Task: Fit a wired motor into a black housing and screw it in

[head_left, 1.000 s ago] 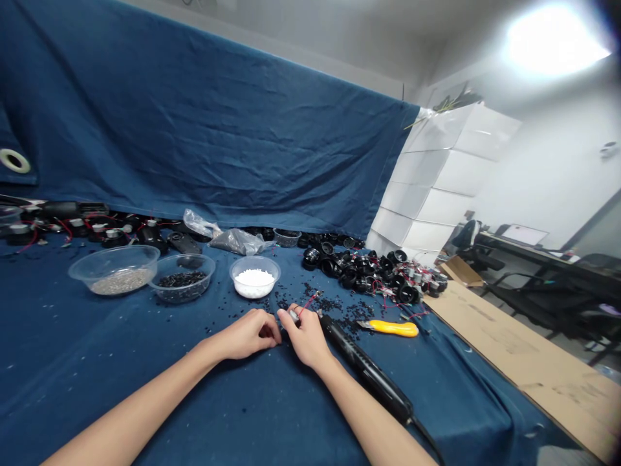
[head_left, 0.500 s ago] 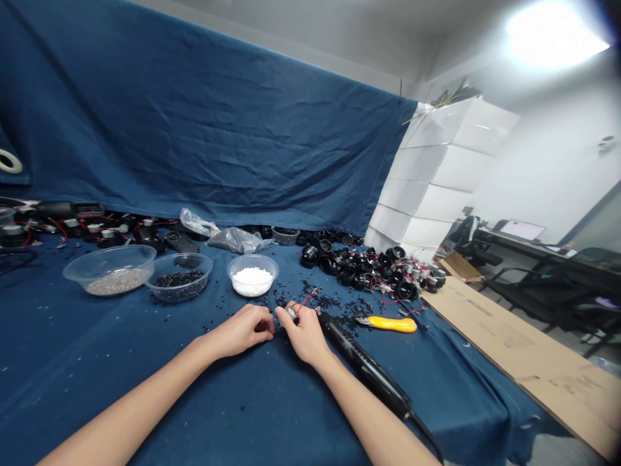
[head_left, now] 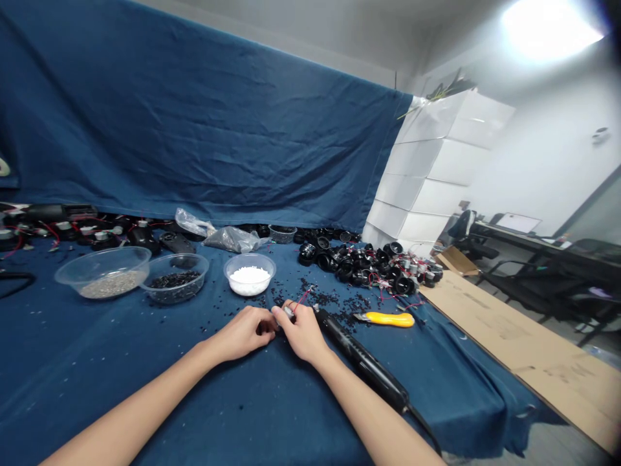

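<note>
Low over the blue cloth, my right hand (head_left: 301,331) is closed around a small silvery motor (head_left: 288,312) with thin red wires sticking up behind the fingers. My left hand (head_left: 251,331) has its fingers curled in and its fingertips come up against the motor's near side. Whatever those fingertips pinch is hidden or too small to make out. Beside my right hand lies a black electric screwdriver (head_left: 363,362) with a cord. A clear bowl of white pieces (head_left: 250,282) stands just beyond my hands, and tiny black parts (head_left: 334,301) are scattered behind them.
A yellow utility knife (head_left: 388,319) lies to the right, in front of a heap of black housings with wired motors (head_left: 359,265). Two clear bowls, one with silvery screws (head_left: 114,285) and one with black pieces (head_left: 175,281), stand left. White boxes (head_left: 422,175) are stacked at the back right.
My left hand has moved slightly right, bringing its fingertips to the motor in my right hand. The whole view has shifted a little.
</note>
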{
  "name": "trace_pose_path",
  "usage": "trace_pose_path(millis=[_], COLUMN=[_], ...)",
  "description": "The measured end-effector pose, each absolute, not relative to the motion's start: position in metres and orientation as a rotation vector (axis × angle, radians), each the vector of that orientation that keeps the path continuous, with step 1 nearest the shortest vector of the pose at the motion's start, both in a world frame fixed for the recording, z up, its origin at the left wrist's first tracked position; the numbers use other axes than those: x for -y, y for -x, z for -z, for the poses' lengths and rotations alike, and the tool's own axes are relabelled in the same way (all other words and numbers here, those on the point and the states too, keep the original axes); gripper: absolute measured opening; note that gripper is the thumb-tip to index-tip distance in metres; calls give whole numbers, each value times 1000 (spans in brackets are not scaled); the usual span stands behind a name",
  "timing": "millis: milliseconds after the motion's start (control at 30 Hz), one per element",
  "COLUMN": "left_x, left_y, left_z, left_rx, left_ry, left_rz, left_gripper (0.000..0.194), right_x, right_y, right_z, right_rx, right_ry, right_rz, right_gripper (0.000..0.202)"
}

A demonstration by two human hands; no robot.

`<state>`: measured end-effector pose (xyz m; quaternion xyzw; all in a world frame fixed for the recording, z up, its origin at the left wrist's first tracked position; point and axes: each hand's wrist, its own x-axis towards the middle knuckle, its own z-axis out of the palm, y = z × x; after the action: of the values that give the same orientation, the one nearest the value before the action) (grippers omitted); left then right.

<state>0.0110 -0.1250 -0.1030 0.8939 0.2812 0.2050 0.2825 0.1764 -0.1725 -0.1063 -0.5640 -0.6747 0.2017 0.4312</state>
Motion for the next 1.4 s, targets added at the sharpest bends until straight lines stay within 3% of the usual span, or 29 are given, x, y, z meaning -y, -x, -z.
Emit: trace_pose_path(millis=[1400], left_x=[128], left_y=[-12], left_z=[99], left_rx=[-761], left_ry=[-2372], left_rz=[-579], left_gripper=[11], right_x=[173], right_y=[-176], right_z=[107], right_rx=[1696], right_ry=[1428], right_rz=[-502], right_gripper=[38])
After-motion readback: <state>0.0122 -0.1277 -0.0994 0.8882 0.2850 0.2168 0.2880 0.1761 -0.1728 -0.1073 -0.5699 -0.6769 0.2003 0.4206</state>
